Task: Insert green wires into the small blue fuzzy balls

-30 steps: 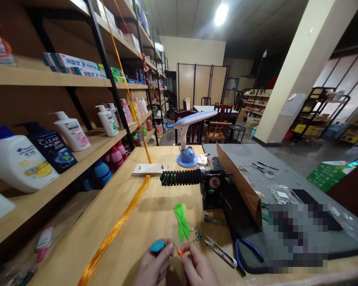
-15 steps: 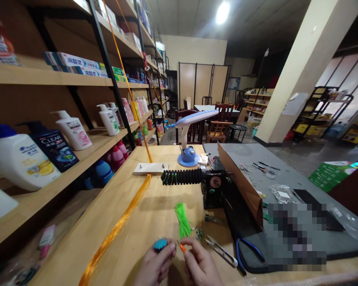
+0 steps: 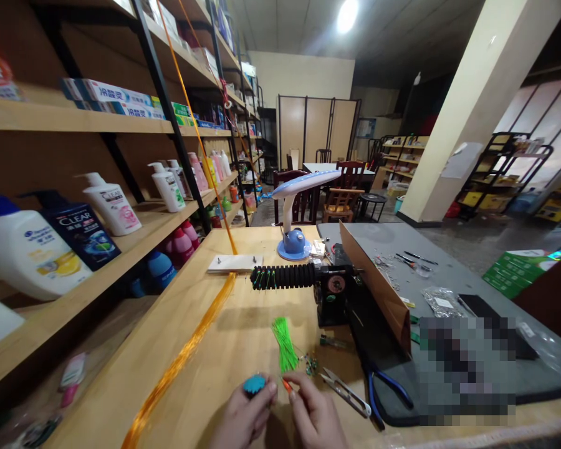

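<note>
My left hand is closed in a pinch at the table's front, and what lies between its fingertips is too small to make out. A teal, scalloped-edged round piece sits against its index finger; whether it is worn or held I cannot tell. Close beside it, my right hand pinches a small orange piece between thumb and finger. Just beyond the hands lies a bundle of bright green strands, with a little heap of small beads or fittings at its right.
Thread snips and blue-handled pliers lie right of my hands. Orange threads run along the left. Behind stand a black ridged roller on a machine, a white plate, a blue lamp and an upright cardboard panel.
Both hands keep almost the same pinched poses, close together. The view has shifted slightly, and the orange piece stays in the right fingers.
</note>
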`<state>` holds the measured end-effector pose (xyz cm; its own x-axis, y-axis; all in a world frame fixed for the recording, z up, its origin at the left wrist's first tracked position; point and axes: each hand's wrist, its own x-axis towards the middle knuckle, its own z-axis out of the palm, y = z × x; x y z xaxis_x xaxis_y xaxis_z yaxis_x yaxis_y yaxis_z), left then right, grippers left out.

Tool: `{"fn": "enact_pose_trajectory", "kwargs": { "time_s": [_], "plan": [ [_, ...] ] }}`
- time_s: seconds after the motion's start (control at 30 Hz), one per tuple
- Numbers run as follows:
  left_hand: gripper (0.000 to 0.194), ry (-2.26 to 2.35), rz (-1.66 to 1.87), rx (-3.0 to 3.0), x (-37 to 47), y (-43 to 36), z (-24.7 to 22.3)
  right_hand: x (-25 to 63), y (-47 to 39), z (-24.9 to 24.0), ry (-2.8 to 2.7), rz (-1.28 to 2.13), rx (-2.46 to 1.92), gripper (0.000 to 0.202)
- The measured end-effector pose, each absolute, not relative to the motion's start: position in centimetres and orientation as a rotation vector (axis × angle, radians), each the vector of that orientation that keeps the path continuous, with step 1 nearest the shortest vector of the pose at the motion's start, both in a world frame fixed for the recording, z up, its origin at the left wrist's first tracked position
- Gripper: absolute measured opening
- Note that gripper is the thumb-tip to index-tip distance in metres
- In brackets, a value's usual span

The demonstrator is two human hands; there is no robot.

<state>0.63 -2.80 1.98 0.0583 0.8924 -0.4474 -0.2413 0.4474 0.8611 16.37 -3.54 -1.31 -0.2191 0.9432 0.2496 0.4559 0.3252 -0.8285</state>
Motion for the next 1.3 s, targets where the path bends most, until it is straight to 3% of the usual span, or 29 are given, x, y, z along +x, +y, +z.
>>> {"fn": "enact_pose_trajectory", "kwargs": {
  "time_s": [0.17, 0.43, 0.77, 1.1, 1.3],
  "plan": [
    [0.056, 1.193, 0.969, 0.721, -0.1, -1.9, 2.5, 17.2, -3.6, 1.1, -1.942, 0.782, -1.015, 0.032],
    [0.024, 1.307, 1.134, 1.345, 0.6, -2.5, 2.3, 16.6, -3.8, 0.2, -2.010, 0.583, -1.270, 0.033],
    [0.056, 1.118, 0.930, 0.690, 0.1, -2.1, 1.5, 16.6, -3.4, -1.5, -1.722, 0.895, -0.983, 0.032],
    [0.046, 1.021, 0.802, 1.039, -0.6, -0.2, 4.9, 19.4, -2.6, 3.5, -2.151, 0.771, -1.050, 0.043],
    [0.042, 1.043, 0.765, 1.150, -0.6, 0.2, 4.5, 19.5, -2.4, 4.4, -2.187, 0.786, -1.116, 0.047]
  ]
}}
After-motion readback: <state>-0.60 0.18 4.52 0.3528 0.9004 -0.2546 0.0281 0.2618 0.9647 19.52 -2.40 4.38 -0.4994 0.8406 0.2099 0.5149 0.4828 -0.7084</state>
